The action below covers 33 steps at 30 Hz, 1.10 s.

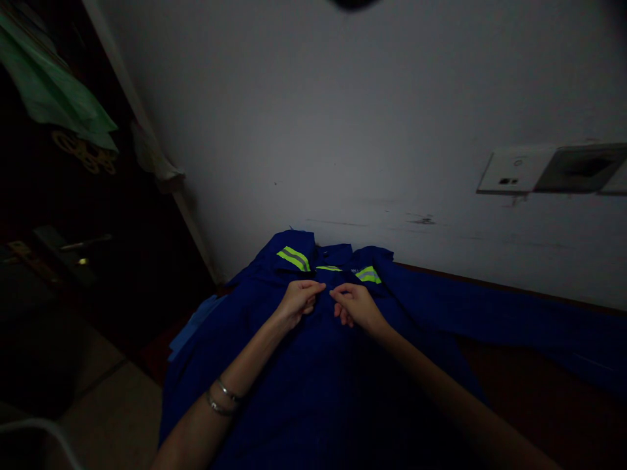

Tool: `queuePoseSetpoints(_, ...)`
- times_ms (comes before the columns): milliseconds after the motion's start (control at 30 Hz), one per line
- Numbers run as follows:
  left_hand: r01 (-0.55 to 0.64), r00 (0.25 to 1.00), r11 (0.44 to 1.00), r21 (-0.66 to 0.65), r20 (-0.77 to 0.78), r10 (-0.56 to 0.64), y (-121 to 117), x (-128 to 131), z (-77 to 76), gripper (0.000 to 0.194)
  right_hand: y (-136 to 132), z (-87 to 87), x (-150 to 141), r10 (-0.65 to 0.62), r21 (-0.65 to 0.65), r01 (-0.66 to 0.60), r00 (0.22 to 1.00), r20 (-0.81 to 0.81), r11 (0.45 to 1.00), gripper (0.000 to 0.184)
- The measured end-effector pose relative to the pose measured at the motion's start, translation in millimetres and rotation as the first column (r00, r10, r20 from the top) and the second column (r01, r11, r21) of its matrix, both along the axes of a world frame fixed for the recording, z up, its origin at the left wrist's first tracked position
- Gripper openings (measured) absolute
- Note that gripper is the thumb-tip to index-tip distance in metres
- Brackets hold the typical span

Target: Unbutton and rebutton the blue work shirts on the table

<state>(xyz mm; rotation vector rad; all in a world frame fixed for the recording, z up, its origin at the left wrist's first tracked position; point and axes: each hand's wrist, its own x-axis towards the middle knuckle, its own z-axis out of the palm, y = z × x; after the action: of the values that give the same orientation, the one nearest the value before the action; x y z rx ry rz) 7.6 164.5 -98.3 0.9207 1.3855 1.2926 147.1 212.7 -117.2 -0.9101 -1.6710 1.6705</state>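
A: What is over on the left, in the dark?

B: A dark door (pixel 59 274) with a metal handle (pixel 83 245) sticking out, and something green (pixel 53 91) hanging above it, probably hooked there to keep it off the floor. It is too dim to say what the green thing is

A: And the blue thing in the middle?

B: A blue work jacket (pixel 313 378) with yellow stripes (pixel 294 258) at the shoulders. It lies spread flat on a brown table (pixel 519 372), collar end up against the white wall (pixel 343 117), one sleeve stretched out to the right. Lying flat like that, the front is easy for both hands to reach

A: What is the left hand doing?

B: The left hand (pixel 296 301) rests on the jacket just below the collar, fingers curled in and pinched on a small bit of cloth at the front opening. Two bracelets (pixel 223 398) sit on that wrist

A: The right one?

B: The right hand (pixel 356 307) mirrors it, just beside the left, fingers also bent in a narrow pinch on the cloth. The two thumbs nearly meet over the middle line, which I judge is how you hold two edges together at a button. Whether a button is there I cannot tell, it is too dark and small

A: Anything further right?

B: A white wall switch (pixel 514 173) and a grey plate (pixel 582 168) next to it, well apart from the hands
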Motion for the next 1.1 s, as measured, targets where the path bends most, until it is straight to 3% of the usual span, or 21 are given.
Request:
queuePoseSetpoints(133, 0.004, 1.000, 1.000, -0.001, 0.029, -0.004, -1, 1, 1.5, 0.031, -4, 3.1, -1, -0.031, -0.139, 0.026, 0.999, -0.036, 0.990, 0.013)
queuePoseSetpoints(233, -0.004, 1.000, 1.000, -0.008, 0.027, 0.004, -1, 1, 3.0, 0.031, -6, 3.2, -1, -0.046, -0.172, 0.032, 0.995, -0.083, 0.985, 0.012)
queuePoseSetpoints(433, 0.038, 0.999, 0.999, -0.025, 0.035, -0.037, -3, -3, 8.6, 0.030, -7, 2.5, -2, -0.046, -0.149, 0.024, 0.988, -0.149, 0.989, 0.019)
queuePoseSetpoints(567, 0.090, 0.995, 0.994, -0.063, 0.051, -0.086, -2, -8, 9.8, 0.034, -7, 1.9, -3, 0.002, -0.082, -0.012, 0.993, -0.119, 0.997, 0.022)
queuePoseSetpoints(833, 0.086, 0.993, 0.995, -0.057, 0.091, -0.080, -2, -8, 5.8, 0.031, -1, 2.6, 3, 0.095, 0.062, -0.093, 0.995, -0.018, 0.994, 0.020)
queuePoseSetpoints(1100, 0.133, 0.976, 0.991, -0.028, 0.177, -0.126, -1, -4, 3.7, 0.029, -1, 12.4, 7, 0.060, -0.020, -0.059, 0.997, 0.039, 0.998, 0.010)
